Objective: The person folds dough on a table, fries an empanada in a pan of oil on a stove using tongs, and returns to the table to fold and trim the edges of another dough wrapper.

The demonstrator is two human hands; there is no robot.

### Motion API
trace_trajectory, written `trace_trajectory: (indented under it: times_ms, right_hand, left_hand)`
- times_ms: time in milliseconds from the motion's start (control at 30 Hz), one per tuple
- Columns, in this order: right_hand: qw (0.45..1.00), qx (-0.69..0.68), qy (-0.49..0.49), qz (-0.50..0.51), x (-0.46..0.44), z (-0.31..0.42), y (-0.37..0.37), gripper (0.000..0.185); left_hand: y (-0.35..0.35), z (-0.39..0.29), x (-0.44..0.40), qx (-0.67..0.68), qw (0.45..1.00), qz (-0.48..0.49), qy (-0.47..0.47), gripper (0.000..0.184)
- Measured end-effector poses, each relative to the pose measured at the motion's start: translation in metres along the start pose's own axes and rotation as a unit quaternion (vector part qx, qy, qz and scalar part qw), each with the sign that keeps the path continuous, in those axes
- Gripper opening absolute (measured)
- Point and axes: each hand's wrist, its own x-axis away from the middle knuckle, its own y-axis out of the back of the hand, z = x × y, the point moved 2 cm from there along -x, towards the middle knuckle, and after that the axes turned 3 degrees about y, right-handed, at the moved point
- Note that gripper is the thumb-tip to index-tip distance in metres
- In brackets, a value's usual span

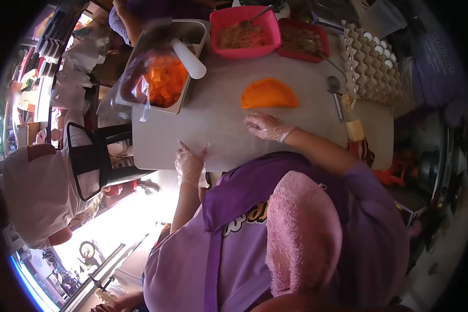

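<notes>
An orange half-moon turnover (269,93) lies flat on the pale work board (223,99). Just below it is my right hand (268,126) in a clear plastic glove, apart from the turnover. Its fingers are curled together, and what they hold, if anything, is hidden. My left hand (191,164), also gloved, is at the board's front edge with thumb and forefinger apart and nothing between them. A metal tray (179,104) at the upper left holds orange dough pieces (166,78) in clear plastic. A white rolling pin (188,60) lies across its right rim.
At the back stand a pink bowl of filling (243,37) with a utensil and a red container (304,41). An egg carton (369,65) holding several eggs sits right, near a metal spoon (336,99) and a yellow-topped item (354,131). Another person's arm (127,23) shows beyond the tray.
</notes>
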Motion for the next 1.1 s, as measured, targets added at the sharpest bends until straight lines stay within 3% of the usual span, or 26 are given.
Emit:
trace_trajectory:
  times_ms: [33,67,100,167,233,300,333,400,433,500,533,567,600,633,667,700,767,800,867,900,967,1000,1067,1100]
  right_hand:
    - [0.999,-0.026,-0.009,0.027,-0.005,0.012,-0.006,0.033]
    - [0.999,-0.023,-0.008,0.03,-0.009,0.017,-0.017,0.033]
    - [0.999,-0.007,0.007,0.04,-0.015,0.02,-0.03,0.047]
    - [0.997,0.011,0.014,0.08,-0.026,0.028,-0.053,0.079]
    - [0.992,0.018,0.031,0.124,-0.03,0.031,-0.074,0.108]
    - [0.994,0.077,0.022,0.077,-0.022,0.038,-0.084,0.103]
    - [0.994,0.081,0.023,0.071,-0.024,0.035,-0.083,0.103]
    - [0.996,-0.041,0.079,0.007,-0.026,0.035,-0.078,0.081]
    - [0.996,-0.036,0.079,0.003,-0.028,0.032,-0.074,0.081]
    - [0.992,-0.072,-0.091,0.047,-0.029,0.037,-0.055,0.059]
    - [0.993,-0.067,-0.092,0.042,-0.025,0.04,-0.047,0.059]
    - [0.987,-0.151,-0.049,-0.019,-0.019,0.044,-0.038,0.05]
    - [0.969,-0.234,-0.005,-0.08,-0.016,0.046,-0.029,0.042]
    - [0.969,-0.23,-0.005,-0.085,-0.015,0.044,-0.023,0.042]
    - [0.971,-0.219,-0.018,-0.095,-0.015,0.041,-0.017,0.038]
    - [0.972,-0.21,-0.032,-0.104,-0.013,0.039,-0.012,0.034]
    - [0.97,-0.21,-0.061,-0.107,-0.009,0.047,0.004,0.032]
    - [0.963,-0.234,-0.058,-0.123,-0.008,0.046,0.009,0.032]
    - [0.955,-0.251,-0.046,-0.152,-0.007,0.043,0.014,0.033]
    - [0.955,-0.25,-0.048,-0.154,-0.005,0.048,0.02,0.033]
    - [0.952,-0.269,-0.041,-0.142,-0.002,0.057,0.031,0.035]
    - [0.952,-0.267,-0.042,-0.143,-0.003,0.056,0.031,0.035]
    - [0.947,-0.171,0.138,-0.234,-0.004,0.067,0.037,0.037]
    - [0.948,-0.169,0.137,-0.234,-0.001,0.071,0.041,0.037]
  left_hand:
    - [-0.006,0.002,0.004,0.048,0.999,-0.006,0.02,0.09]
    - [0.015,-0.016,0.011,0.111,0.991,0.078,0.018,0.082]
    - [0.007,-0.014,0.009,0.115,0.99,0.073,0.02,0.082]
    - [-0.009,-0.008,-0.004,0.297,0.94,0.165,0.028,0.076]
    - [-0.007,-0.012,-0.013,0.324,0.932,0.159,-0.024,0.054]
    - [0.013,-0.032,-0.008,0.453,0.869,0.199,0.025,0.047]
    - [0.026,-0.043,-0.005,0.453,0.87,0.196,0.018,0.047]
    - [0.046,-0.06,0.001,0.604,0.772,0.199,-0.009,0.041]
    - [0.047,-0.063,-0.001,0.605,0.771,0.198,-0.015,0.041]
    - [0.053,-0.063,-0.009,0.612,0.786,-0.038,-0.079,0.04]
    - [0.047,-0.055,-0.013,0.592,0.803,-0.044,-0.043,0.046]
    - [0.03,-0.054,-0.023,0.595,0.801,-0.044,-0.048,0.046]
    - [0.002,-0.053,-0.036,0.692,0.72,0.053,0.017,0.05]
    - [-0.02,-0.055,-0.045,0.767,0.618,0.151,0.082,0.055]
    - [-0.034,-0.066,-0.045,0.798,0.515,0.295,0.104,0.065]
    - [-0.058,-0.074,-0.046,0.819,0.422,0.38,0.083,0.067]
    - [-0.082,-0.105,-0.046,0.833,0.36,0.416,-0.065,0.068]
    - [-0.08,-0.119,-0.044,0.831,0.36,0.419,-0.064,0.068]
    - [-0.067,-0.147,-0.043,0.833,0.298,0.429,-0.185,0.065]
    - [-0.067,-0.16,-0.044,0.832,0.297,0.431,-0.185,0.065]
    - [-0.065,-0.182,-0.049,0.883,0.182,0.426,-0.075,0.051]
    - [-0.062,-0.187,-0.049,0.883,0.181,0.427,-0.075,0.051]
    - [-0.058,-0.203,-0.048,0.875,0.189,0.439,-0.072,0.052]
    - [-0.054,-0.21,-0.051,0.872,0.193,0.445,-0.069,0.053]
